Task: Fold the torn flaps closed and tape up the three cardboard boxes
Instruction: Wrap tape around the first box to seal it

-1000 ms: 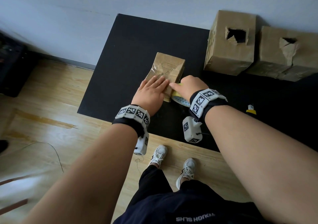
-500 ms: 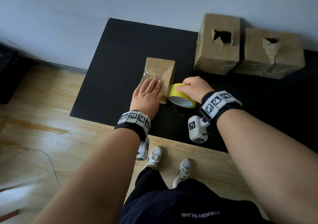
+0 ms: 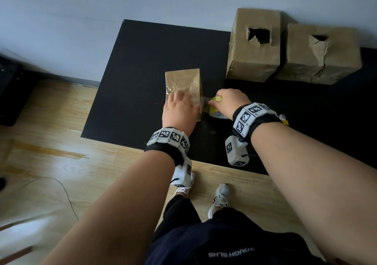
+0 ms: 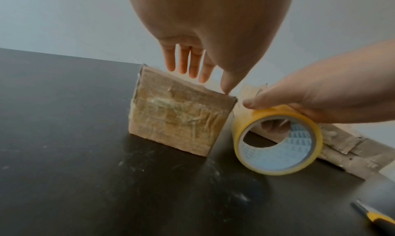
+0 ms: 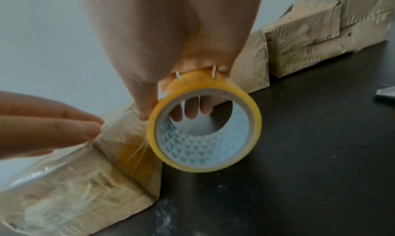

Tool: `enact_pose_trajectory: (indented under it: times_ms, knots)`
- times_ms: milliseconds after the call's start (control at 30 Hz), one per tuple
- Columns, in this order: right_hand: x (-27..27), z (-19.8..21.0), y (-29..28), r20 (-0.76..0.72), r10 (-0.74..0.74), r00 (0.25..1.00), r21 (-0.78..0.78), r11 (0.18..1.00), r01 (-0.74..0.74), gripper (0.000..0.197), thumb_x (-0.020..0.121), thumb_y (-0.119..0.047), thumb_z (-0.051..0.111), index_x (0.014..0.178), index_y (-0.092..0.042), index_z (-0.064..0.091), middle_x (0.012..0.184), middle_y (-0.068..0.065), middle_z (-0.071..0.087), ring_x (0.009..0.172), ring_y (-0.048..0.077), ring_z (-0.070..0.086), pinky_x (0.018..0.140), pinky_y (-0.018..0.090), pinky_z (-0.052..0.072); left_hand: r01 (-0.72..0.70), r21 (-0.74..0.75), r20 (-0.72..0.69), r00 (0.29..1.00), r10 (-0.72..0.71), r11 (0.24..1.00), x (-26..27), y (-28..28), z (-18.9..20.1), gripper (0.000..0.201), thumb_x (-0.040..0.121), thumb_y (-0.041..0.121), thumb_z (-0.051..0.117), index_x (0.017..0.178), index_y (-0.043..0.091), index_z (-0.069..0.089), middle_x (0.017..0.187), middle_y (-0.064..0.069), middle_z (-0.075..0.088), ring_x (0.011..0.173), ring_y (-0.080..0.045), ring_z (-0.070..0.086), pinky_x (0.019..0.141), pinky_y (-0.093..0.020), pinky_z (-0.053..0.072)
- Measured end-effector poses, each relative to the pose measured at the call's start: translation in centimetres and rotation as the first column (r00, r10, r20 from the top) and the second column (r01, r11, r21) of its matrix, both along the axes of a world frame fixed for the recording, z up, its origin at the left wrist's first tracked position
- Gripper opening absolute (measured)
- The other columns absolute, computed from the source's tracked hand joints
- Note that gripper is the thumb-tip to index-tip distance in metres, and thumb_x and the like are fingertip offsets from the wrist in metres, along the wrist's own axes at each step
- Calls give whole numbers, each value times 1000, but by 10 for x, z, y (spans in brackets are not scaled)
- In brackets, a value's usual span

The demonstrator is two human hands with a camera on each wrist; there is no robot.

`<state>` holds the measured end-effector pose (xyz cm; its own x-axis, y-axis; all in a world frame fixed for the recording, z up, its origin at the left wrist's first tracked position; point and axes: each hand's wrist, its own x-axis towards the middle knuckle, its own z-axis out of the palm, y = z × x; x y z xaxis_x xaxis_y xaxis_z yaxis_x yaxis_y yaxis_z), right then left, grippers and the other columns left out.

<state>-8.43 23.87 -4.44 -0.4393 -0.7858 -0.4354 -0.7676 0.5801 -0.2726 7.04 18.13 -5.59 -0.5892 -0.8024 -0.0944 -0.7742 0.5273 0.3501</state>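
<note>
head: torn boxes (image 3: 255, 44) | wrist: right hand (image 5: 171, 53) grips tape roll (image 5: 205, 134)

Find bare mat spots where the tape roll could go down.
Free: black mat left of the small box, and the near strip between the tape roll and the utility knife. Crowded: the far right corner, filled by two torn boxes.

Head cam overhead; wrist cams close, share box (image 3: 183, 83).
</note>
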Motion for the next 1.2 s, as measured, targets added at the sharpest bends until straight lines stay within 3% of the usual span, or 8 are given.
enact_pose_trajectory:
  times_ms: [133,267,367,500,633,800,1000,1200]
  knots:
    - [-7,0,16,79,-149,986,-135,978,159,42,98,-48,47,126,-19,58,123,8,55,117,28,49,95,42,44,28,33,47,998,-30,999,-11,12,-3,46,100,22,39,146,18,35,156,-8,26,145,-28,19,119,-42,19]
    - [-20,3,42,81,-310,947,-280,905,320,38,100,-39,46,130,-18,57,129,9,54,122,27,47,96,40,43,58,-8,73,996,-57,998,-23,20,0,54,96,12,43,149,15,29,157,-10,23,147,-28,15,121,-41,13]
    - [-30,-1,70,33,-412,910,-260,876,406,35,99,-32,51,131,-18,55,129,9,54,122,27,48,93,39,44,138,-21,72,988,-136,990,-40,31,6,54,100,16,41,152,15,25,159,-9,20,148,-26,12,121,-38,8]
    - [-44,-9,113,-48,-528,848,-146,844,517,39,97,-26,56,135,-18,51,134,11,50,124,29,47,91,39,46,184,-3,70,981,-184,983,-60,46,8,53,101,15,39,152,16,24,160,-9,19,148,-25,11,122,-38,9]
    - [-53,-23,149,-100,-571,815,-42,820,570,45,93,-24,61,134,-13,47,132,15,47,121,33,48,86,40,46,153,27,57,986,-155,988,-69,58,6,53,101,16,37,152,17,24,157,-9,27,144,-28,23,119,-41,20]
    - [-59,-36,167,-73,-563,823,77,820,568,59,90,-25,68,139,-10,39,136,17,44,124,35,48,92,43,46,94,74,23,995,-96,993,-73,66,4,53,101,15,38,152,17,25,156,-8,27,144,-27,24,117,-42,26]
    - [-61,-44,167,-82,-513,855,70,853,518,56,93,-18,64,140,-9,36,134,19,45,120,35,51,90,41,47,32,89,-8,999,-32,996,-73,67,2,50,102,16,35,152,19,28,156,-6,29,143,-26,27,114,-43,31]
    - [-62,-30,160,43,-530,847,65,847,527,62,89,-24,65,142,-12,36,136,18,45,123,35,49,91,42,47,26,90,18,999,-28,996,-72,67,4,50,103,17,35,152,21,26,157,-5,27,144,-25,25,113,-45,33]
